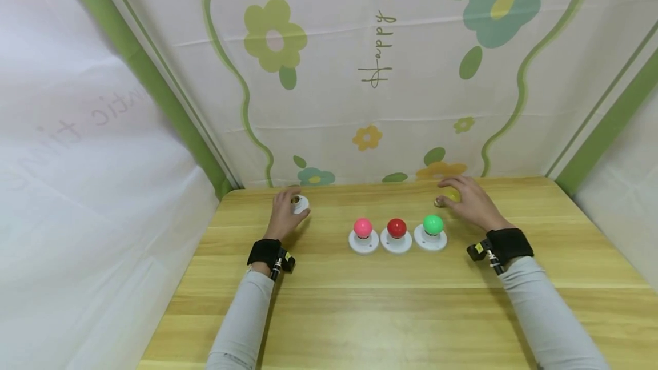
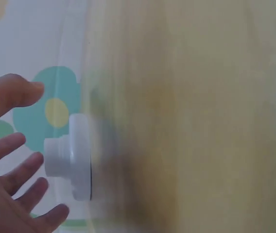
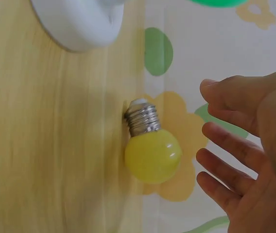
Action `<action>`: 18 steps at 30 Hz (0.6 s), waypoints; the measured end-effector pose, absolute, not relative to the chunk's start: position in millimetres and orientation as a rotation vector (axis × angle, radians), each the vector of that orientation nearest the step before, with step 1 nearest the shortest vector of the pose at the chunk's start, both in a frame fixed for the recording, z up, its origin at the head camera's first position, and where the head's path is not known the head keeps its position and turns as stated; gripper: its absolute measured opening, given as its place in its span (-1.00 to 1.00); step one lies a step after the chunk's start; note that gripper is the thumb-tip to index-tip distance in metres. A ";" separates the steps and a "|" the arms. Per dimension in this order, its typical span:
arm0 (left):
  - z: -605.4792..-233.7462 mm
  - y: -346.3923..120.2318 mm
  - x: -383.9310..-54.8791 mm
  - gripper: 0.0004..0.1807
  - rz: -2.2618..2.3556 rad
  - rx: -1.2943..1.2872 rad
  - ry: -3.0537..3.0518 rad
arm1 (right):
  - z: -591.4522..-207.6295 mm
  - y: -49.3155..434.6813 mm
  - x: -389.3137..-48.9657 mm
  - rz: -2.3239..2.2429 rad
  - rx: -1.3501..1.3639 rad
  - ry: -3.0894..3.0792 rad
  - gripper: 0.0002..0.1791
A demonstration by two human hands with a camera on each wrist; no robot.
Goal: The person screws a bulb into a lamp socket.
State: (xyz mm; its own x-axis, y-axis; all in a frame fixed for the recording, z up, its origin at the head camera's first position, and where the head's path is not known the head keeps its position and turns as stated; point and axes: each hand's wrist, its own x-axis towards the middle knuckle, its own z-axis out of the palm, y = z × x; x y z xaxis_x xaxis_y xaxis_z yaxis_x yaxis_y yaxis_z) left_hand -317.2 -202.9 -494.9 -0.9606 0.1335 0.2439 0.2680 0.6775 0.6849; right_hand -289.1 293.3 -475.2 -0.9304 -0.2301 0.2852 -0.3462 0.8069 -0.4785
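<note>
At the back left of the table, my left hand (image 1: 285, 215) hovers over a white lamp socket (image 1: 301, 205). The left wrist view has the socket (image 2: 81, 158) standing on its round base, just off my spread fingertips. On the right, my right hand (image 1: 472, 203) is above a yellow light bulb (image 1: 453, 194), which lies on its side. In the right wrist view a gap shows between the yellow bulb (image 3: 152, 156) and my loosely bent fingers. Between the hands stand a pink bulb (image 1: 362, 227), a red bulb (image 1: 397, 227) and a green bulb (image 1: 433, 224), each in a white socket.
The wooden table (image 1: 339, 318) meets a white curtain (image 1: 319, 113) with printed flowers at its back edge. White fabric walls with green strips rise on the left and right. A round white socket base (image 3: 87, 29) is close to the yellow bulb.
</note>
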 end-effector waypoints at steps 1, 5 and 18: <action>-495.5 -203.5 -317.3 -0.27 -1.154 -0.318 -2.735 | -475.9 294.6 -289.7 0.797 0.446 -2.784 -0.50; -496.7 -204.7 -318.6 -0.20 -1.159 -0.273 -2.796 | -479.4 299.4 -292.2 0.782 0.433 -2.811 -0.45; -498.2 -205.5 -321.8 -0.19 -1.037 -0.248 -2.864 | -490.8 311.3 -291.3 0.851 0.354 -2.955 -0.41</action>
